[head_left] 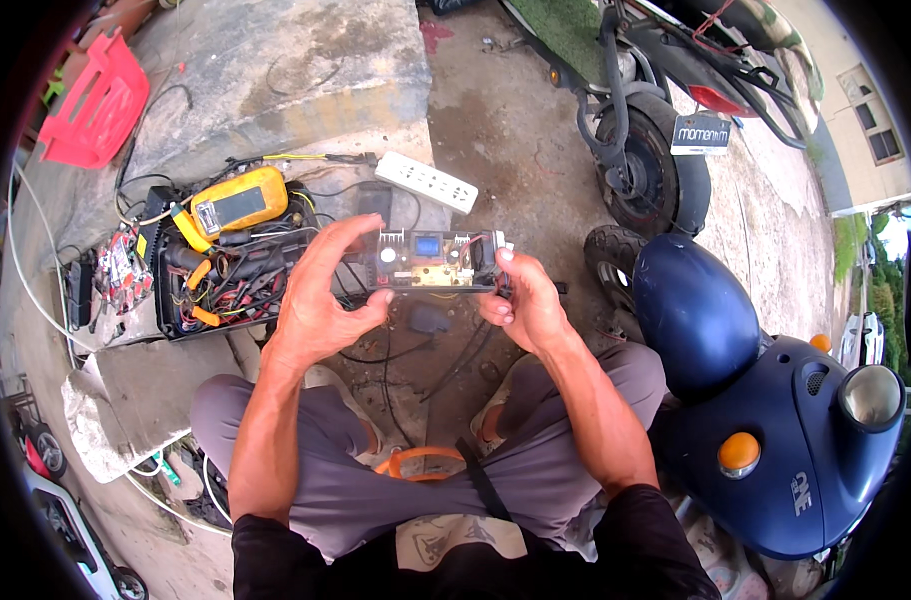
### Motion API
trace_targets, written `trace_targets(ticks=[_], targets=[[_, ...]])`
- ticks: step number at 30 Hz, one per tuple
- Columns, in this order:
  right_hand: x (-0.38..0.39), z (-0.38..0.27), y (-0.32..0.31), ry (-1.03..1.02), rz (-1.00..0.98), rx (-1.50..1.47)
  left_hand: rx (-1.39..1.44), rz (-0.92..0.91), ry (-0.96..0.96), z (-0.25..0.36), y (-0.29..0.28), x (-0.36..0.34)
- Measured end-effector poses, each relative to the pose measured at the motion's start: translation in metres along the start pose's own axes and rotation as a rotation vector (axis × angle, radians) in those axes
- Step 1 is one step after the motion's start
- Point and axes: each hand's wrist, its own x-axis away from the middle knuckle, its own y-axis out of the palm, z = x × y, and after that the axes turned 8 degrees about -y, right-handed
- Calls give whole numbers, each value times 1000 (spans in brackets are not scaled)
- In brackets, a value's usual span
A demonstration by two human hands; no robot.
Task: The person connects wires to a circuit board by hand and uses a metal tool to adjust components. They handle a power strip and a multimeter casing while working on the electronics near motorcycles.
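Circuit board (pixel 427 275) between half-curled hands (pixel 315 295)

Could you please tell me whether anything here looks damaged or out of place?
The electronic unit in the right hand stands out: its circuit board is in view, as though a cover is off. To the left, wires lie tangled in a crowded black box. I can't tell whether the unit is faulty.
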Motion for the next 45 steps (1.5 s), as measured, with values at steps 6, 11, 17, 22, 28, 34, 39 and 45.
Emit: trace_targets(ticks=[6,11,17,22,28,34,39,45], targets=[[-2,-2,5,38,48,-42,37,11,0,-3,1,0],[-3,-3,5,36,47,-66,94,-3,-32,-7,2,2],[-5,-2,3,6,48,-107,152,18,-31,-5,2,2],[-4,-1,3,-28,59,-109,250,-25,-104,-5,1,1],[-5,-2,0,-68,30,-67,390,-105,-269,-7,-3,1],[-1,-9,1,-118,-12,17,487,-174,-440,-12,-7,1],[5,-12,2,-159,-59,27,477,-133,-405,-2,-4,3],[1,-9,5,-187,-94,121,462,-86,-300,-7,-6,6]])
